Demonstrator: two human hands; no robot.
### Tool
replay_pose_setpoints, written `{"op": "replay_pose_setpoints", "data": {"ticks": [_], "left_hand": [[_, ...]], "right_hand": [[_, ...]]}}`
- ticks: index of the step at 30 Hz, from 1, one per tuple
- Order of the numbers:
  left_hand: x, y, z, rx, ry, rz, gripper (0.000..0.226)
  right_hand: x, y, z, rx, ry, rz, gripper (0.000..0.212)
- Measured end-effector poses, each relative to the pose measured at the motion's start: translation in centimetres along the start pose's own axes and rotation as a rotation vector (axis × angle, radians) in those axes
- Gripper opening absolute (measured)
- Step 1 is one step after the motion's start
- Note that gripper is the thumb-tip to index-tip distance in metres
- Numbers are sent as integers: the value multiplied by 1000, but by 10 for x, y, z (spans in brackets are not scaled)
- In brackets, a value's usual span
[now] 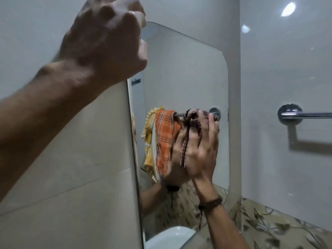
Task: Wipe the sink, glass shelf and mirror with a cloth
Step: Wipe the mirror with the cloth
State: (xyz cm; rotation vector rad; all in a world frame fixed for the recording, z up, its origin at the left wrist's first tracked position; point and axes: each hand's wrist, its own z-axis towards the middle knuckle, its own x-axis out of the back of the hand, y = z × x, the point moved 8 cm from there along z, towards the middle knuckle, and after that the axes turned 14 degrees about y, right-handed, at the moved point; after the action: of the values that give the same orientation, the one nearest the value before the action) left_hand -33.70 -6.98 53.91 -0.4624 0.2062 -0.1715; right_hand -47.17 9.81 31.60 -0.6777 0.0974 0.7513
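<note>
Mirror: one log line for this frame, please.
step: mirror wipe | right hand: presses cloth flat on mirror | left hand: grips mirror's top corner | towel rail: bare

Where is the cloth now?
Head view, right of centre: the cloth is pressed against the mirror by the right hand, left of the chrome towel rail.

Chrome towel bar (305, 115) mounted on glossy white wall tiles (287, 69); leaf-patterned tile band (280, 229) below; light glare (288, 9) upper right.
</note>
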Motion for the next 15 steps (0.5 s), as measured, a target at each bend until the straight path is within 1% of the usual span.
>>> {"op": "replay_pose_setpoints", "data": {"ticks": [2, 4, 7, 9, 12, 15], "left_hand": [[-1, 0, -1, -1, -2, -11, 32], [-1, 3, -2, -34, 6, -36, 38], [-1, 18, -7, -177, -8, -88, 41], [-6, 30, -11, -294, -70, -147, 43], [-19, 41, -20, -441, -217, -251, 51], [-24, 56, -33, -466, -300, -362, 51]], "right_hand": [[-3, 4, 13, -56, 12, -18, 56], [-3, -1, 6, -11, 6, -28, 56], [0, 1, -7, 41, -26, -31, 55], [0, 5, -6, 33, -41, -39, 54], [1, 4, -5, 45, -37, -37, 54], [2, 6, -5, 53, -16, -45, 54]]}}
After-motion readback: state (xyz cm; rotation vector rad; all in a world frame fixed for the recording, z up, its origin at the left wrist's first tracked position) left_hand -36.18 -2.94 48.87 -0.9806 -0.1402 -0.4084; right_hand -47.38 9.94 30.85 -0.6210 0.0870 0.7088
